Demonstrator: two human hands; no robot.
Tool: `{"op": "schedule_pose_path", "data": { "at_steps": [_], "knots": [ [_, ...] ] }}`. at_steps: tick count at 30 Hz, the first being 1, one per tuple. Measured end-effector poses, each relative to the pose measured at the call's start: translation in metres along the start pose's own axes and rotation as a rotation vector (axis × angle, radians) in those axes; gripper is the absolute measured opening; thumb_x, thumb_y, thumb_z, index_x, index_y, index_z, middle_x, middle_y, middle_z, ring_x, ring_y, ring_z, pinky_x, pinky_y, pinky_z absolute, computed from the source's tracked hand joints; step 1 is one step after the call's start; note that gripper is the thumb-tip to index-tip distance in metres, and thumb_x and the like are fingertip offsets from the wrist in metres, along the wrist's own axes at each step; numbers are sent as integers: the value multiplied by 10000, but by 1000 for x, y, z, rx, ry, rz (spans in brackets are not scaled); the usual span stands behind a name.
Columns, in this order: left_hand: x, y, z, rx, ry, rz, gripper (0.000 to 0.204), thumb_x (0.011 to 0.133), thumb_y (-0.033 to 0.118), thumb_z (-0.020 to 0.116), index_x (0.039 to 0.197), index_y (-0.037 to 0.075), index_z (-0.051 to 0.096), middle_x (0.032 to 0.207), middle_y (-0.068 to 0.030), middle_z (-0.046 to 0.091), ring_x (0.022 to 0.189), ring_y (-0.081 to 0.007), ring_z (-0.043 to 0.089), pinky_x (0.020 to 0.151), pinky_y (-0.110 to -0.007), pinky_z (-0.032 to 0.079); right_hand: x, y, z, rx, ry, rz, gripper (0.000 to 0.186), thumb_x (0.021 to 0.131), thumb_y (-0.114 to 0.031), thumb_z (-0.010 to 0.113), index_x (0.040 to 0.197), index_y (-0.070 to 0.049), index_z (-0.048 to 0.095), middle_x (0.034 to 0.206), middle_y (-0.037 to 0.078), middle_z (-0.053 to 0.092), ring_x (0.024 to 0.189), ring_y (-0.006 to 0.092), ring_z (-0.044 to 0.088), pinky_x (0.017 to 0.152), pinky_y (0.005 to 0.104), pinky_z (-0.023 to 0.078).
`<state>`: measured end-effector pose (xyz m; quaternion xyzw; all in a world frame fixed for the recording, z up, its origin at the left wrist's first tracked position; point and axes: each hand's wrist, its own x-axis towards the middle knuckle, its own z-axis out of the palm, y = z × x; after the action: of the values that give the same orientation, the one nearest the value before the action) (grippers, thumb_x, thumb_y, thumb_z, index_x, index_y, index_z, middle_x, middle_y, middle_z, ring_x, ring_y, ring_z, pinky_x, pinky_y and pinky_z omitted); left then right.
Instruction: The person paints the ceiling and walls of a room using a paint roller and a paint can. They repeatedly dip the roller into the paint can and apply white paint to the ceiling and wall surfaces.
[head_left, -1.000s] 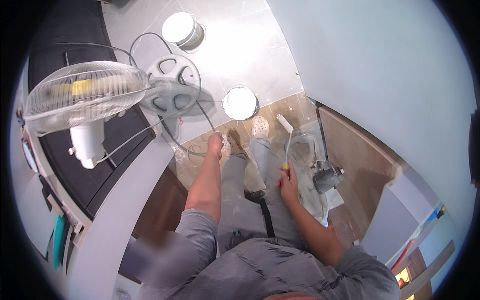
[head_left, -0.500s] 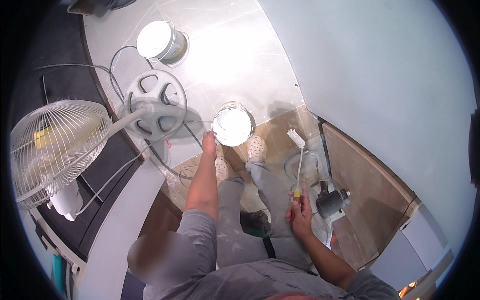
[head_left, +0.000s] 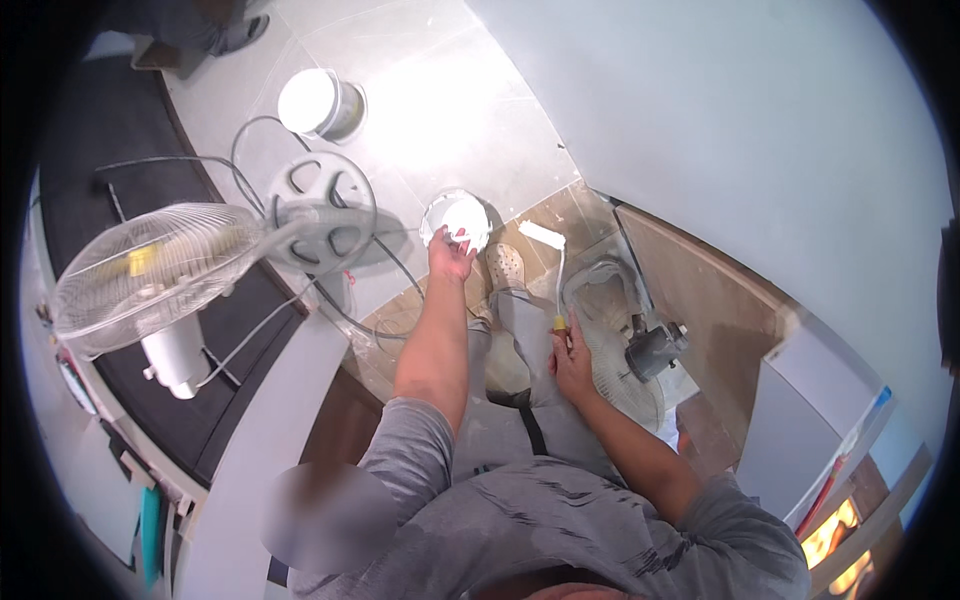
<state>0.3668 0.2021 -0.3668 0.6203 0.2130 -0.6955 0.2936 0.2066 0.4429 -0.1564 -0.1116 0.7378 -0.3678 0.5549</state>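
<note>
My left hand [head_left: 453, 260] is at the near rim of a white paint bucket [head_left: 463, 212] on the floor in front of my feet. Its fingers are apart over the rim; whether they touch the rim or handle I cannot tell. White paint coats the bucket's inside. In my right hand [head_left: 573, 365] is a paint roller [head_left: 560, 285] with a thin bent frame, a yellow-tipped grip and a white sleeve. The roller's sleeve points forward, to the right of the bucket and clear of the wall.
A standing fan [head_left: 160, 270] leans at the left, its round base [head_left: 322, 212] beside dark cables. Another bucket [head_left: 320, 105] stands farther off. To my right are a dusty dark-motored fan [head_left: 655, 350] and a large pale wall panel [head_left: 740, 150]. Another person's foot [head_left: 243, 33] shows at top left.
My left hand has moved from the bucket's left side to its near rim. The roller has swung left and its sleeve has turned crosswise. Another person's legs have come into view at top left.
</note>
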Motion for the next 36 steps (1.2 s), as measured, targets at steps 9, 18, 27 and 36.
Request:
{"op": "schedule_pose_path", "data": {
  "at_steps": [9, 18, 27, 36],
  "knots": [
    [-236, 45, -12, 263, -74, 222, 229, 950, 289, 600, 1110, 132, 555, 1000, -31, 567, 958, -203, 556, 931, -423, 442, -96, -24, -25, -33, 45, -159, 728, 1049, -157, 589, 1648, -41, 191, 1026, 79, 667, 797, 148, 616, 766, 299, 526],
    [-366, 76, -7, 516, -275, 276, 134, 902, 206, 609, 986, 103, 595, 880, -9, 586, 786, -163, 526, 770, -330, 463, -188, -118, -65, -61, 210, -297, 543, 1032, -183, 639, 1531, -38, 484, 966, 71, 680, 789, 136, 616, 761, 304, 523],
    [-458, 78, 10, 956, -510, 191, 298, 854, 153, 661, 1092, -21, 614, 1011, -109, 681, 894, -159, 606, 857, -274, 495, -316, -126, -51, 335, 398, -286, 245, 1026, -213, 663, 1159, -11, 704, 794, -11, 644, 522, 40, 480, 475, 237, 370],
    [-526, 39, 17, 1540, -680, 283, 309, 902, 231, 616, 1171, 78, 623, 948, -38, 671, 741, -120, 525, 654, -264, 415, -401, -96, -28, 359, 546, -356, 204, 939, -181, 776, 1039, -23, 695, 730, -38, 590, 579, 39, 486, 526, 238, 402]
  ]
}}
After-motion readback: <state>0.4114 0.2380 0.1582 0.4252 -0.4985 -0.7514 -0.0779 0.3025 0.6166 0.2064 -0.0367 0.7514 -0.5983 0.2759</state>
